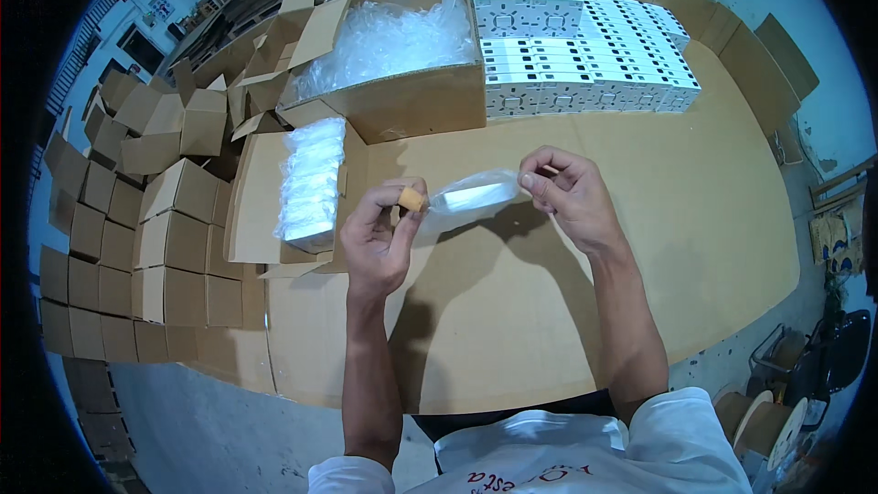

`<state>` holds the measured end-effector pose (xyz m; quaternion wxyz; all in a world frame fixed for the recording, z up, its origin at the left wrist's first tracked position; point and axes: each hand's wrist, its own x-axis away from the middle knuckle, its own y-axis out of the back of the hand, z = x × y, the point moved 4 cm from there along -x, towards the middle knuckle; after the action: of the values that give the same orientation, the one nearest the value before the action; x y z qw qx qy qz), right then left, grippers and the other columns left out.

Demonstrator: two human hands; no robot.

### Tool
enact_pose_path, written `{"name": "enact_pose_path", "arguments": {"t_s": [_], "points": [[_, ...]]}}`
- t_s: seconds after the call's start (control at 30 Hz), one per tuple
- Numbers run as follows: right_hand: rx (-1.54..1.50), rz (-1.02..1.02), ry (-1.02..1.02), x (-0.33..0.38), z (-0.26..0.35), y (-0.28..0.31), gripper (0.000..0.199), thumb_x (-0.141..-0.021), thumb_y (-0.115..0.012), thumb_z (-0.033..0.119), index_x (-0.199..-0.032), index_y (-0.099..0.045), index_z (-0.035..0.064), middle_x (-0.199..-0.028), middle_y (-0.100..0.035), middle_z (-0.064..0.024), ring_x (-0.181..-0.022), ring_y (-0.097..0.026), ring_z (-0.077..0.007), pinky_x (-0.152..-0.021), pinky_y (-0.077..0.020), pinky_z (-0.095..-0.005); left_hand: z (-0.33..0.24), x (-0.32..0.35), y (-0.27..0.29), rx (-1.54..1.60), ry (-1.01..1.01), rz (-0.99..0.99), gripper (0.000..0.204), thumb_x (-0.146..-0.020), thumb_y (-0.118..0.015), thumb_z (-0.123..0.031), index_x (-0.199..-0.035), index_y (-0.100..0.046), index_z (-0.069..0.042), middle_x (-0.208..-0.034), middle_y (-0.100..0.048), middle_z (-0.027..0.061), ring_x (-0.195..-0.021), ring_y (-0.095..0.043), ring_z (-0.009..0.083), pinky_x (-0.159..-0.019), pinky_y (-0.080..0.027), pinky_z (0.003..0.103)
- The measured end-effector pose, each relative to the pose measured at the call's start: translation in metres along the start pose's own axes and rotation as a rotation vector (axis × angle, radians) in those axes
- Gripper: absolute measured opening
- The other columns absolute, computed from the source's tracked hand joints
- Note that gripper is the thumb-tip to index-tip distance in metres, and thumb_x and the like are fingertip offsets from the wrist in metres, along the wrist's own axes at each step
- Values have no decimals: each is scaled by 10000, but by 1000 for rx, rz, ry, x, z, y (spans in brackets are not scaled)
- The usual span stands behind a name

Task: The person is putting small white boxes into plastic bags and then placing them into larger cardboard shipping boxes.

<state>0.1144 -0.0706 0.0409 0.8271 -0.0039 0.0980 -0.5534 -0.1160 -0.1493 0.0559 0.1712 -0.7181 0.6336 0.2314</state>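
Observation:
Over the cardboard-covered table, a clear plastic bag (457, 190) with a flat white piece (477, 198) inside is stretched between my two hands. My left hand (375, 242), with an orange finger cot (412, 199) on one finger, pinches the bag's left end. At the other end, my right hand (569, 197) grips the plastic between thumb and fingers. Left of my left hand, a row of bagged white pieces (313, 174) stands in a small open carton (249, 220).
A large carton (412, 102) full of clear plastic bags (393, 41) stands at the back. White switch-plate-like units (585, 82) are stacked to its right. Many small brown boxes (183, 238) are piled at the left. A cardboard wall (745, 64) edges the table (695, 247). Spools (768, 425) lie at lower right.

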Motion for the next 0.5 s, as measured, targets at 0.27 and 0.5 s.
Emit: {"name": "enact_pose_path", "arguments": {"t_s": [0.27,0.5], "points": [[-210,59,-67,-1,-5,-8,61,-938,-674,89,-945,-654,32,-797,-578,43,-694,-475,-28,-597,-378,-193,11,-1,3,-16,83,-57,123,-959,-592,33,-1079,-578,10,-1083,-623,64,-952,-566,101,-860,-468,253],[-166,-68,10,-9,-20,-11,64,-945,-666,94,-952,-648,32,-789,-571,46,-689,-477,-32,-600,-388,-193,28,-1,9,-31,147,-64,155,-962,-596,18,-1116,-577,10,-1050,-603,30,-957,-555,90,-875,-456,248]]}}
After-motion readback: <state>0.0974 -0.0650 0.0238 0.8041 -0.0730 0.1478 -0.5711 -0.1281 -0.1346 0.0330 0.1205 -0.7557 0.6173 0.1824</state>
